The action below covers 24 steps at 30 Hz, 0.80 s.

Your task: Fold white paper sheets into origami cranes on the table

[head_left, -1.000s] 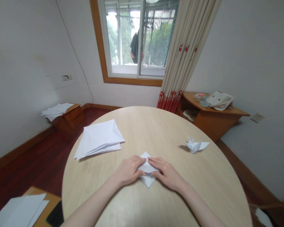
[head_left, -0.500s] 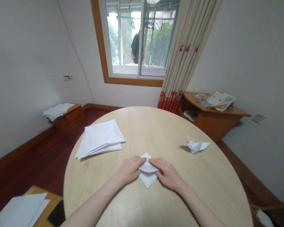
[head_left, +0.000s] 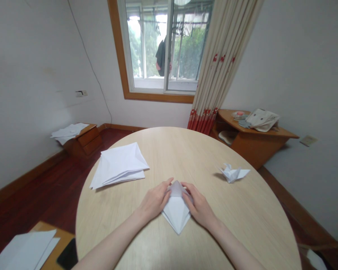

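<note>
A white sheet of folded paper point(head_left: 177, 212) lies near the front middle of the round table, one point towards me and its far flap raised between my hands. At its left side my left hand point(head_left: 157, 198) grips the edge, thumb on the near face and fingers along the far side. My right hand point(head_left: 199, 205) holds the right side in the same way, thumb pressed on the paper and fingers curled round the upper edge. The parts of the fingers behind the paper are hidden. To the right stands a folded paper crane point(head_left: 233, 173), apart from both hands.
A stack of white paper sheets point(head_left: 123, 163) lies at the left of the round table point(head_left: 171, 148). Lower left, more paper point(head_left: 22, 249) and a dark phone-like object point(head_left: 68, 255) rest on a wooden surface. A corner desk point(head_left: 259, 144) stands beyond the table's right edge.
The paper's upper layer has been lifted and opened away from me, so the folded piece now looks longer. Both hands have shifted slightly apart, and the paper's near point has come closer.
</note>
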Each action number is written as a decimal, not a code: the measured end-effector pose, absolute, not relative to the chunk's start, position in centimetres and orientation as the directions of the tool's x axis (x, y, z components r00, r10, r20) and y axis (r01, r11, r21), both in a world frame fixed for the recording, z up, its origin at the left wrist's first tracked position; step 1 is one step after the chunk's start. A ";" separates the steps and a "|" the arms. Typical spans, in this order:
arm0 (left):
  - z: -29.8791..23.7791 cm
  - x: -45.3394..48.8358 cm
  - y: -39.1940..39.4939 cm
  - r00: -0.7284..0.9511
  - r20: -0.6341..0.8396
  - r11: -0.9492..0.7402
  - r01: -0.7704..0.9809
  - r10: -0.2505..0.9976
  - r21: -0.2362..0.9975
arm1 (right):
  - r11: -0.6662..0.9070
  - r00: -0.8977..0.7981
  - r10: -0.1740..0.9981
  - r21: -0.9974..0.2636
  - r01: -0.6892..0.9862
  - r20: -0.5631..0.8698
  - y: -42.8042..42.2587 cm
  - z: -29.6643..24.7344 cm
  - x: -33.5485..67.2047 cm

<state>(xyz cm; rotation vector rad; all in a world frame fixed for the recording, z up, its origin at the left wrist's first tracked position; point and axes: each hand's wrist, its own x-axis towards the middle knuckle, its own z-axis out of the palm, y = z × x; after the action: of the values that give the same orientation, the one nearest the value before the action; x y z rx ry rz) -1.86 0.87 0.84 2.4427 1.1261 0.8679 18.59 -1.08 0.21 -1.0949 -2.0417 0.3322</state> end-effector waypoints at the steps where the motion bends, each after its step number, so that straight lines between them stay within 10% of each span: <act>1: 0.8 -1.8 0.8 0.483 0.415 -0.637 0.561 0.771 0.529 | 0.586 -0.294 0.796 -0.549 0.596 0.530 -1.1 0.1 18.6; 24: 2.2 -1.5 -0.1 0.572 0.467 -0.716 0.662 0.674 0.222 | 0.640 -0.436 0.686 -0.198 0.743 0.583 -1.2 1.0 18.6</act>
<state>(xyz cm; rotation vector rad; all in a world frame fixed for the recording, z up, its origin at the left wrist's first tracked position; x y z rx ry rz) -1.52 -0.07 2.19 2.7650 1.1752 0.8371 18.63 -1.25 1.04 -1.1081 -2.2216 -0.1154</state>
